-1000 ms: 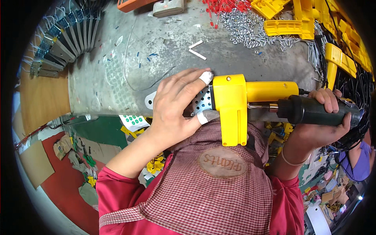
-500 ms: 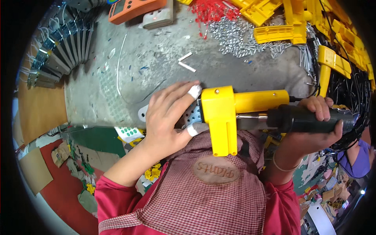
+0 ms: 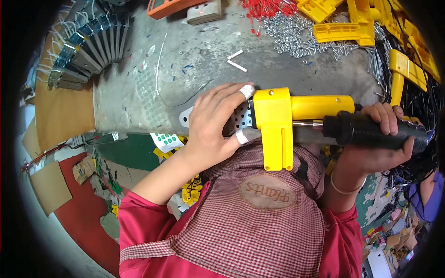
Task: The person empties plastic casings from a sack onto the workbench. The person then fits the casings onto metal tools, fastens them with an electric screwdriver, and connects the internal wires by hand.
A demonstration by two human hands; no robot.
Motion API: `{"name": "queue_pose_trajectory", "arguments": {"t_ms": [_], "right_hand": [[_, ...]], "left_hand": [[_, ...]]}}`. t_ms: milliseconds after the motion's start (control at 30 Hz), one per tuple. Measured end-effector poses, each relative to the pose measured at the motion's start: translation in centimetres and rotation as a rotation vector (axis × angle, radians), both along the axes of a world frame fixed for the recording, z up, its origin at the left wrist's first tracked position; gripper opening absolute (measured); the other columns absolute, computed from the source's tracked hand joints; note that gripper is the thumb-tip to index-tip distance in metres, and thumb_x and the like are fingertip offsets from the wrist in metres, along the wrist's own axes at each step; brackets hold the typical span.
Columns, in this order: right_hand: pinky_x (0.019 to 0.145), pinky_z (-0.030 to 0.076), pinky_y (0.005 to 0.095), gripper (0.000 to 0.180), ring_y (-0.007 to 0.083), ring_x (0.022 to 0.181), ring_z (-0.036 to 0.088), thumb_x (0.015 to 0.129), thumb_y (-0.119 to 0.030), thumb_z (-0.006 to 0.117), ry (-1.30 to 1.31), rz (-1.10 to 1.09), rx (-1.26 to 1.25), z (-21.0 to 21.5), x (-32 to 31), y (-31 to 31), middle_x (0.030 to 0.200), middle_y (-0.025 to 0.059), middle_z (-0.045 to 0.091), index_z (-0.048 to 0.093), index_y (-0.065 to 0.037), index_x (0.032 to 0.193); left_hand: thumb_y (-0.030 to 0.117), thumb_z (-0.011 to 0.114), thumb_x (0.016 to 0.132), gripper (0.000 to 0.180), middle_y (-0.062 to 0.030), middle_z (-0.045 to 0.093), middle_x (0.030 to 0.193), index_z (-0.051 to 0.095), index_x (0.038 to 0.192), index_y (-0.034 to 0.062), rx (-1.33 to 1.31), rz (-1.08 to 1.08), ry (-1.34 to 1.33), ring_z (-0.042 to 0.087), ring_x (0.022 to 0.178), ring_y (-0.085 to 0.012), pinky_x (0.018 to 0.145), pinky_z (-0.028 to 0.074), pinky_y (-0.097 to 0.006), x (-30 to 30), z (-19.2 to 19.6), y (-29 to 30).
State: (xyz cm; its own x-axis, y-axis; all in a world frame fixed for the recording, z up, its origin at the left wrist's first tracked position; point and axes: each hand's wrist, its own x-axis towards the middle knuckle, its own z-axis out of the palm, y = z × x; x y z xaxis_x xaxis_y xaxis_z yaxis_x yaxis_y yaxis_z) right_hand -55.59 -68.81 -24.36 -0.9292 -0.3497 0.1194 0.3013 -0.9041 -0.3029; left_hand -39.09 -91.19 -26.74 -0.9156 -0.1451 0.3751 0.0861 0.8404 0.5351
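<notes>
My left hand (image 3: 211, 123), white tape on its thumb and one fingertip, is wrapped round a perforated metal piece (image 3: 242, 116) at the left end of a yellow plastic housing (image 3: 273, 125). The housing's yellow handle (image 3: 322, 107) points right. A pale tab with a hole (image 3: 185, 119) sticks out left of my fingers. My right hand (image 3: 382, 134) grips a black power screwdriver (image 3: 364, 131) lying level below the handle. Its metal bit (image 3: 303, 123) reaches the housing's right side; the tip's seat is hidden.
Metal pieces with white wires (image 3: 92, 46) stand in a curved row at the far left. Loose screws (image 3: 296, 37), red parts (image 3: 269, 8) and yellow shells (image 3: 336, 32) lie at the far right. Black cables (image 3: 412, 97) bunch at the right. Two white sticks (image 3: 237, 61) rest on the grey tabletop (image 3: 199, 51).
The whole view has shifted, so everything sits farther right and a little higher. Both hands keep their grips. The screwdriver's body looks slightly closer to the housing.
</notes>
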Motion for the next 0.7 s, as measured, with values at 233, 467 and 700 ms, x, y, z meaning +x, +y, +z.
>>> {"name": "queue_pose_trajectory", "arguments": {"t_ms": [233,467,700], "right_hand": [[0.077,0.038,0.0305,0.048,0.0124,0.074,0.043,0.088,-0.042,0.050,0.034,-0.061,0.108,-0.2,0.4,0.0,0.079,0.0012,0.042,0.043,-0.002,0.115],[0.077,0.039,0.0308,0.048,0.0132,0.073,0.041,0.089,-0.041,0.048,0.003,-0.093,0.156,0.4,1.0,-0.3,0.079,0.0021,0.042,0.045,-0.001,0.115],[0.078,0.040,0.0315,0.048,0.0137,0.074,0.042,0.089,-0.040,0.048,-0.039,-0.089,0.148,0.1,0.7,0.2,0.080,0.0026,0.041,0.044,-0.001,0.115]], "left_hand": [[0.007,0.069,0.077,0.036,-0.0137,0.064,0.111,0.062,0.113,0.0042,0.037,-0.116,-0.128,0.062,0.101,-0.0325,0.089,0.049,-0.038,-4.6,3.8,-3.5],[-0.008,0.052,0.071,0.042,-0.0148,0.065,0.103,0.062,0.109,0.0042,-0.199,-0.256,-0.146,0.062,0.096,-0.0347,0.079,0.052,-0.040,-8.5,1.6,-3.7],[-0.001,0.057,0.070,0.027,-0.0103,0.063,0.087,0.063,0.097,0.0039,-0.388,-0.152,-0.074,0.063,0.086,-0.0283,0.075,0.050,-0.038,-7.9,3.6,-4.0]]}}
